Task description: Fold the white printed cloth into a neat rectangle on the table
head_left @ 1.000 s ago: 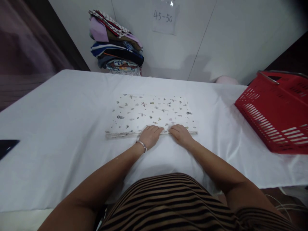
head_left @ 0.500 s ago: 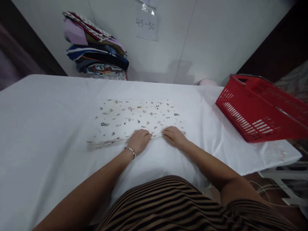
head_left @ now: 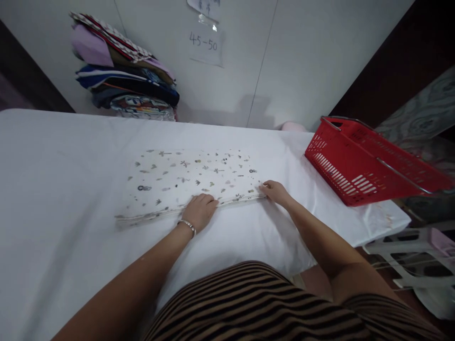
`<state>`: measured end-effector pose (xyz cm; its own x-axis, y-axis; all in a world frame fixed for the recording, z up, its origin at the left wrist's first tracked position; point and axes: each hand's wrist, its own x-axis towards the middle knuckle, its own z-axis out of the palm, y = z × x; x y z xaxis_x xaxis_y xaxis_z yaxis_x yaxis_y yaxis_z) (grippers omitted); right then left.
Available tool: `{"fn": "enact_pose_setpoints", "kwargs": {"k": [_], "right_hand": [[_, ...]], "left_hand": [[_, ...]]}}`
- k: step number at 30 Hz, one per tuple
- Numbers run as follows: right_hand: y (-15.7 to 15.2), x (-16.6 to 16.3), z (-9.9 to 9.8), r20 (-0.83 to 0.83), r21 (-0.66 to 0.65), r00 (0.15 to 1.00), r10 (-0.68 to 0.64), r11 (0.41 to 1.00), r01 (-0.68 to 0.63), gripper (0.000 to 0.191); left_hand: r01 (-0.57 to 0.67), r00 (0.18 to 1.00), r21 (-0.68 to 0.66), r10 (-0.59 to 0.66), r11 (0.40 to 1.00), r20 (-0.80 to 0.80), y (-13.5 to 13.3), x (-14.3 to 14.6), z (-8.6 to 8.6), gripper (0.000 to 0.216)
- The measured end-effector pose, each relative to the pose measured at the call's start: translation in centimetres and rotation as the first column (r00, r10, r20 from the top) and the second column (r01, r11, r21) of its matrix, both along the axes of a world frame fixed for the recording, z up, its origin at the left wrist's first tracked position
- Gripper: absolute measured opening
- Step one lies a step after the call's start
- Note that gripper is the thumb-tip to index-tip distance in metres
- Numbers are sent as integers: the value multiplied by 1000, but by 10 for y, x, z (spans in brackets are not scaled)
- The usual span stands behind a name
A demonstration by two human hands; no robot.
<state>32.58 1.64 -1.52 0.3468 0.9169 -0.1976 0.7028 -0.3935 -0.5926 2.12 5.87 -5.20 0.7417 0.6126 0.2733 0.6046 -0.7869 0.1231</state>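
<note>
A folded white cloth printed with small grey and yellowish motifs lies flat on the white-covered table. Several layers show along its near edge. My left hand, with a bracelet on the wrist, lies on that near edge around its middle, fingers flat over the fabric. At the near right corner, my right hand pinches the cloth's edge between thumb and fingers.
A red plastic basket with metal handles stands on the table at the right. Folded garments are stacked beyond the far edge at the left. Paper signs hang on the wall. White plastic furniture stands lower right.
My right hand has slid rightwards along the near edge to the corner and now pinches it. My left hand stays at about the same place on the cloth. The view has shifted slightly.
</note>
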Motion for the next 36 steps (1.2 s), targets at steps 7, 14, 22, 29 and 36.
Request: {"fn": "enact_pose_setpoints", "kwargs": {"k": [7,14,22,29,36], "right_hand": [[17,-4,2,86,-216,996,38,976,-18,29],[13,-6,-4,-133,-79,984,-120,991,110,33],[9,-4,-12,-46,2,994,-102,995,102,24],[5,8,-17,376,-44,923,77,997,-65,45],[-7,-54,-18,477,341,772,421,721,-604,29]], "left_hand": [[-10,1000,-34,9,999,-24,-2,1,4,20],[-10,999,-55,8,998,-37,-4,1,9,20],[-1,999,-78,-2,997,-45,-7,8,5,18],[-1,999,-43,-1,999,-41,-10,7,-2,17],[-18,999,-19,17,1000,-41,-13,4,-1,18]]}}
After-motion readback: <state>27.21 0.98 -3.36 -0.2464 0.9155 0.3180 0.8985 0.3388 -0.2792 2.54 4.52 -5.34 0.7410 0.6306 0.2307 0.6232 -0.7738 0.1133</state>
